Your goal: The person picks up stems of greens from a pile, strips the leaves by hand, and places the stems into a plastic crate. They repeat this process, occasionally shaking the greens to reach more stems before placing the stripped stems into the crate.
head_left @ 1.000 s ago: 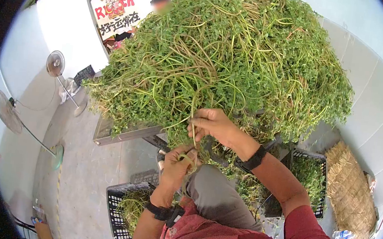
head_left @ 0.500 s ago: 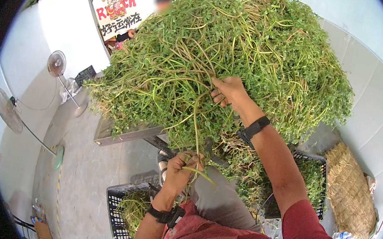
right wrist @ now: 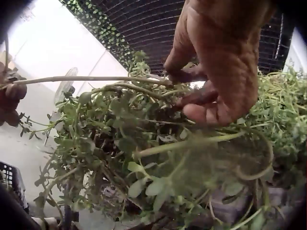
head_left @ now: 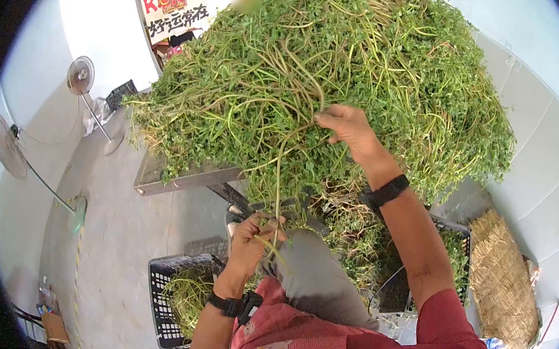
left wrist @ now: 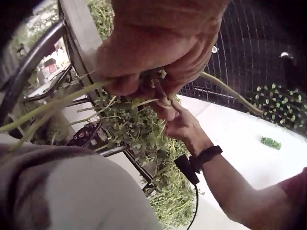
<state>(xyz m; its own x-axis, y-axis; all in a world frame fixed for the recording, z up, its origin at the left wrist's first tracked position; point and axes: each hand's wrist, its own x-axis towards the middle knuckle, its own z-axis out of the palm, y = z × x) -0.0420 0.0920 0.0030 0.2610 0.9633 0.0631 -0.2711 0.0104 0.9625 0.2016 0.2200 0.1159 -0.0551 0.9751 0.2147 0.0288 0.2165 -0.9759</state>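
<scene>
Close above the grey trouser leg, my left hand grips the lower end of a long green plant stem. Cut-looking stem ends stick out past its fingers in the left wrist view. Higher up, at the front of a big heap of leafy green plants, my right hand pinches the upper part of that stem between thumb and fingertips. The stem runs nearly straight between the two hands. Around the right hand, small rounded leaves and looping stems crowd close in the right wrist view.
The heap lies on a table with a metal edge. A black crate holding stems stands on the floor at left, another crate at right. Two fans stand far left. A woven straw bundle lies right. Another person's head shows behind the heap.
My right hand has moved up and away from the left, from near it to the heap, along the stem. The left hand stays low, shifting slightly left in the view.
</scene>
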